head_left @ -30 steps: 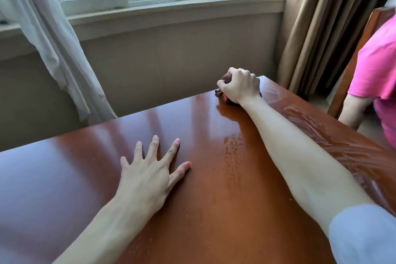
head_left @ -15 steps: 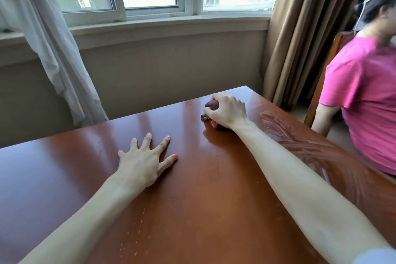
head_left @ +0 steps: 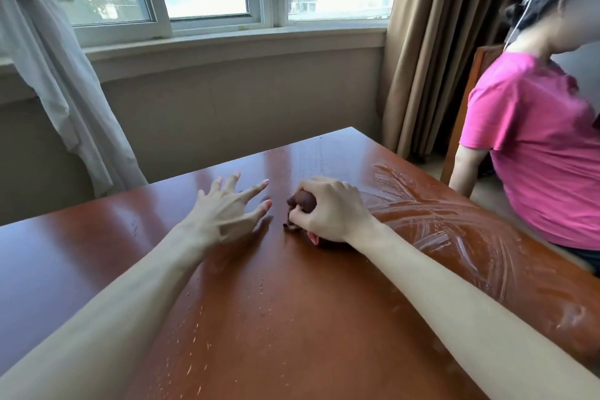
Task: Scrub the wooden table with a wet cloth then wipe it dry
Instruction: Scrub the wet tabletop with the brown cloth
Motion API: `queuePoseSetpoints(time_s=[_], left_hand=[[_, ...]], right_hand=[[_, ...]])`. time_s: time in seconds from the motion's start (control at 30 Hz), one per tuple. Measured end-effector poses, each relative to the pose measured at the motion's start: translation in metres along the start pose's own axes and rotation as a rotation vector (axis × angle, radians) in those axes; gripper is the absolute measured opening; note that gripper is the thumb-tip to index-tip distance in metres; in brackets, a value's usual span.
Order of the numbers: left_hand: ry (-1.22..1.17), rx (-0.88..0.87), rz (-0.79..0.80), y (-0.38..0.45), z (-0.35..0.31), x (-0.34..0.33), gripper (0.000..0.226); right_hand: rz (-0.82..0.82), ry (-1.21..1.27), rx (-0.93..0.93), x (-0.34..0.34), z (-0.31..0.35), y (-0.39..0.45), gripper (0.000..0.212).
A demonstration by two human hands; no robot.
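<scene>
Gripping a balled brown cloth (head_left: 302, 201) against the wooden surface (head_left: 292, 318): right hand (head_left: 331, 211), fingers (head_left: 324, 188) curled round it. Left hand (head_left: 224, 211): spread flat, bracing, holding nothing. Wet streaks (head_left: 431, 221): right side only. Scrubbing judged partly done; left portion and drying remain.

The left hand (head_left: 227, 211) lay at the centre of the frame, fingers spread and straight, its forearm stretching in from the lower left. Just right of it, the right hand (head_left: 331, 211) was curled tight in a fist, its forearm running from the lower right.
</scene>
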State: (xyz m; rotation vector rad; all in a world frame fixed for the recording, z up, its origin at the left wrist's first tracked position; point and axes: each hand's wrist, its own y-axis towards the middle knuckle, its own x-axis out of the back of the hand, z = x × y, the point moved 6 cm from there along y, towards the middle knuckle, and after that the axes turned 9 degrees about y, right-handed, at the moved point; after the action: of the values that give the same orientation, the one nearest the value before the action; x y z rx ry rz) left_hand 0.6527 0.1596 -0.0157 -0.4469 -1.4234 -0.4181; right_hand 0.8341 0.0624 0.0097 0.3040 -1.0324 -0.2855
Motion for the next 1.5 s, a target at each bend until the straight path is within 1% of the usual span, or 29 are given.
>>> queuePoseSetpoints(time_s=[0.07, 0.17, 0.27, 0.33, 0.4, 0.5, 0.6, 0.7, 0.8, 0.9, 1.03, 1.13, 1.2, 1.27, 1.37, 1.5], left_hand=[[0.024, -0.003, 0.036, 0.005, -0.001, -0.009, 0.068], [0.035, 0.002, 0.028, 0.008, -0.001, -0.019, 0.074], [0.04, 0.009, 0.001, 0.01, -0.001, -0.022, 0.069], [0.042, 0.024, -0.014, 0.01, -0.001, -0.024, 0.065], [0.042, 0.042, -0.024, 0.009, -0.001, -0.025, 0.062], [0.04, 0.053, -0.021, 0.008, -0.003, -0.024, 0.06], [0.032, 0.059, -0.018, 0.009, -0.001, -0.022, 0.058], [0.026, 0.052, -0.005, 0.009, -0.001, -0.021, 0.067], [0.034, 0.046, -0.008, 0.01, 0.0, -0.017, 0.071], [0.03, 0.04, -0.022, 0.007, -0.001, -0.017, 0.065], [0.025, 0.035, -0.012, 0.002, -0.002, -0.015, 0.062], [0.009, 0.028, -0.009, -0.001, -0.002, -0.013, 0.062], [0.005, 0.023, -0.01, 0.0, -0.002, -0.015, 0.062], [0.008, 0.022, -0.017, 0.001, -0.002, -0.018, 0.061], [-0.002, 0.033, -0.024, 0.004, -0.001, -0.022, 0.06], [-0.019, 0.035, -0.021, 0.007, 0.0, -0.025, 0.058]], right_hand=[[-0.033, -0.002, -0.052, -0.006, -0.021, 0.038, 0.032], [-0.054, -0.028, -0.118, -0.015, -0.058, 0.102, 0.028], [-0.096, -0.019, -0.176, -0.023, -0.095, 0.165, 0.022], [-0.133, -0.005, -0.208, -0.027, -0.113, 0.201, 0.023], [-0.151, 0.002, -0.233, -0.03, -0.124, 0.227, 0.022], [-0.122, -0.009, -0.245, -0.035, -0.13, 0.244, 0.019], [-0.098, -0.016, -0.221, -0.033, -0.122, 0.232, 0.022], [-0.068, -0.012, -0.195, -0.029, -0.104, 0.196, 0.022], [-0.058, -0.04, -0.185, -0.021, -0.076, 0.141, 0.023], [-0.036, -0.053, -0.153, -0.012, -0.04, 0.073, 0.027], [-0.01, -0.035, -0.027, 0.005, 0.007, -0.013, 0.029], [0.025, 0.005, 0.054, 0.013, 0.028, -0.052, 0.03], [0.042, 0.023, 0.06, 0.013, 0.027, -0.049, 0.029], [0.018, 0.017, 0.011, 0.009, 0.015, -0.026, 0.026], [-0.041, -0.056, -0.124, 0.001, -0.019, 0.033, 0.021], [-0.112, -0.116, -0.242, -0.013, -0.071, 0.116, 0.024]])
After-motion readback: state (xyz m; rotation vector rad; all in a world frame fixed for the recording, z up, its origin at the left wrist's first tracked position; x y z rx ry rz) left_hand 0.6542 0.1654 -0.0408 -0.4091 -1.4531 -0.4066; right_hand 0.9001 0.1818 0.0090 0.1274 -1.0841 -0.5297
